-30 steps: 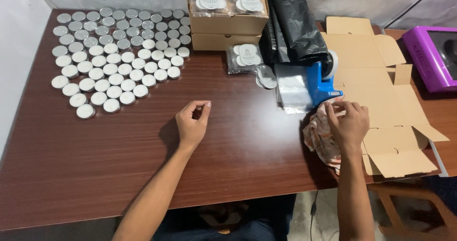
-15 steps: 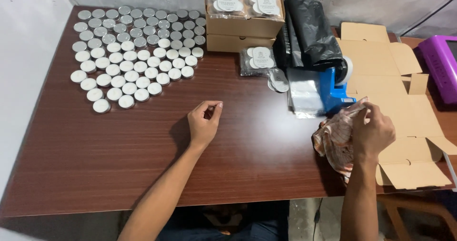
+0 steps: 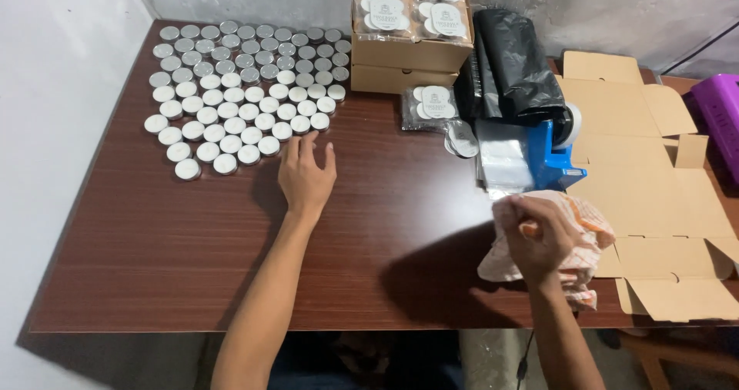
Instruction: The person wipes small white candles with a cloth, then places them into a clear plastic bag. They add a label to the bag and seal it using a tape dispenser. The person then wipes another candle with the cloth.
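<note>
Where fingers bunch it, orange-checked cloth [image 3: 573, 240] half hidden under right hand [image 3: 539, 236].

The table [image 3: 154, 244] is dark brown with thin wood lines. On its far left sit lots of little round candles [image 3: 239, 90]; the far ones look silver and the near ones are white. The boxes [image 3: 404, 59] at the far middle are light brown, and so is the flat box [image 3: 654, 197] on the right. The bag [image 3: 512, 70] is shiny black. The tape holder [image 3: 558, 155] is bright blue. The cloth [image 3: 585, 240] near the right is white with orange checks. The thing [image 3: 720, 117] at the far right is purple. The wall [image 3: 54, 90] is white.
</note>
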